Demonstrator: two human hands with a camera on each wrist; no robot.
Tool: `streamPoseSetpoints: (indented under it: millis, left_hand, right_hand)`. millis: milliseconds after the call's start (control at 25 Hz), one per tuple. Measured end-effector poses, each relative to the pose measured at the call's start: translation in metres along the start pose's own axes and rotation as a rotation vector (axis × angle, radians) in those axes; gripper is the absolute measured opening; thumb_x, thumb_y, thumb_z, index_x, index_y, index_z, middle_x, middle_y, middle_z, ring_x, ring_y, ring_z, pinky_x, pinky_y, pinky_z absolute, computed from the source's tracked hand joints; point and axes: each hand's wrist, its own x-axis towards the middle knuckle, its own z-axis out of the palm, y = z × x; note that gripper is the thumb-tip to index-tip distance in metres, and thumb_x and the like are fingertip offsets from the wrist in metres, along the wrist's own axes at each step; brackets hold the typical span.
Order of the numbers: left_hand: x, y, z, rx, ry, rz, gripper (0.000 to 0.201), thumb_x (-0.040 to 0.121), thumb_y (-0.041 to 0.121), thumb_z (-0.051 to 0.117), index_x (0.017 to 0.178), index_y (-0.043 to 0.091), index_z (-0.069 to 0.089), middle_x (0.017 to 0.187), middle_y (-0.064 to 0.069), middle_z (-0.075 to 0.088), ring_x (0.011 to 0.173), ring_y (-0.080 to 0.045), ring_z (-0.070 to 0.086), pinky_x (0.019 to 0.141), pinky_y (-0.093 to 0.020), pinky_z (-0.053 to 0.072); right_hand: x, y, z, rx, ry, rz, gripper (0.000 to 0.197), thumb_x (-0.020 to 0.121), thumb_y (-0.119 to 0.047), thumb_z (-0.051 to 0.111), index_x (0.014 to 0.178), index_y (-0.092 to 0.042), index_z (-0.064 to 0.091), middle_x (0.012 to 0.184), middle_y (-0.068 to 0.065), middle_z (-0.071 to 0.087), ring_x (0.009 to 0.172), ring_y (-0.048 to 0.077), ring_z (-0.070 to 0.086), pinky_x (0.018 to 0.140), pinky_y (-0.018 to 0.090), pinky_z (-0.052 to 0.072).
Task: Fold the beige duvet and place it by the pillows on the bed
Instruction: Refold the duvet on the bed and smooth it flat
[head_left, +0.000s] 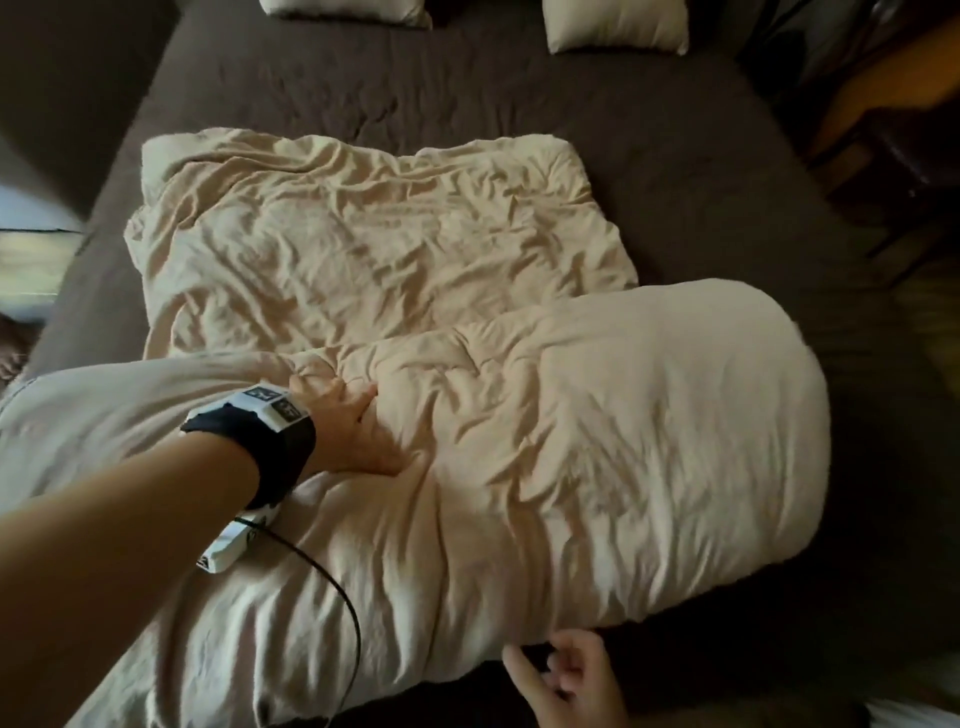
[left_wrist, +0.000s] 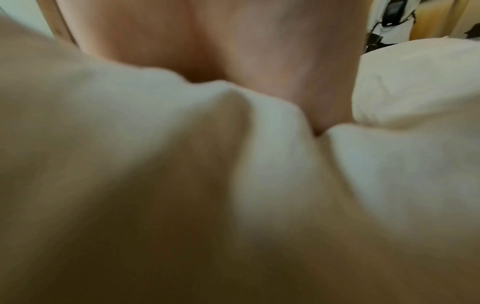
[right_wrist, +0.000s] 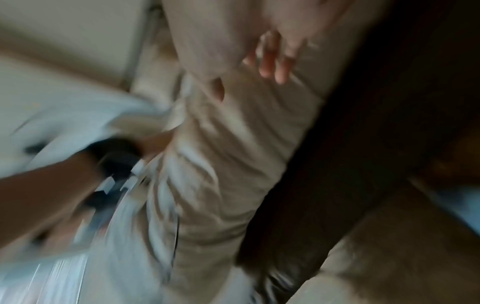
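The beige duvet (head_left: 467, 415) lies crumpled on the dark brown bed sheet (head_left: 675, 130). Its near part is doubled over into a thick roll-like fold that ends in a rounded edge at the right. My left hand (head_left: 358, 431) presses palm down into the top of that fold, fingers sunk into the fabric. In the left wrist view the palm (left_wrist: 246, 51) sits against bunched duvet cloth (left_wrist: 182, 185). My right hand (head_left: 566, 675) hovers at the duvet's near edge with loose fingers, holding nothing. The blurred right wrist view shows its fingers (right_wrist: 272, 61) straight beside the duvet (right_wrist: 233, 144).
Two beige pillows (head_left: 345, 10) (head_left: 618, 26) lie at the head of the bed, far from the duvet. Bare brown sheet stretches between duvet and pillows. Dark wooden furniture (head_left: 883, 130) stands past the bed's right side. A black cable (head_left: 332, 577) trails from my left wrist over the duvet.
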Motion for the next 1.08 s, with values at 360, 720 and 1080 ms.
streamPoseSetpoints:
  millis: [360, 720, 1080]
  left_hand:
    - [0.077, 0.064, -0.093, -0.114, 0.078, 0.378, 0.083, 0.08, 0.038, 0.055, 0.156, 0.029, 0.024, 0.157, -0.004, 0.035, 0.143, -0.027, 0.036, 0.117, -0.042, 0.03]
    - [0.129, -0.003, -0.139, -0.043, -0.027, 0.354, 0.049, 0.108, 0.027, 0.034, 0.155, 0.016, 0.028, 0.158, -0.011, 0.037, 0.143, -0.029, 0.038, 0.117, -0.037, 0.027]
    - [0.002, -0.143, -0.205, -0.327, 0.192, 0.477, 0.089, 0.071, 0.097, 0.023, 0.147, 0.051, 0.031, 0.155, 0.012, 0.039, 0.138, -0.014, 0.043, 0.117, -0.039, 0.033]
  right_hand:
    - [0.079, -0.085, 0.063, 0.571, 0.203, 0.242, 0.094, 0.034, -0.064, 0.09, 0.117, -0.024, 0.069, 0.12, -0.009, 0.069, 0.112, 0.011, 0.063, 0.1, 0.039, 0.051]
    - [0.106, -0.218, 0.071, 0.382, 0.326, -0.321, 0.011, 0.086, -0.025, 0.074, 0.093, -0.032, 0.071, 0.099, -0.034, 0.066, 0.105, -0.021, 0.054, 0.092, 0.004, 0.04]
    - [0.168, -0.333, 0.103, 0.235, 0.381, -0.078, 0.072, 0.072, -0.073, 0.051, 0.102, -0.011, 0.071, 0.11, 0.011, 0.072, 0.106, 0.034, 0.065, 0.092, 0.048, 0.053]
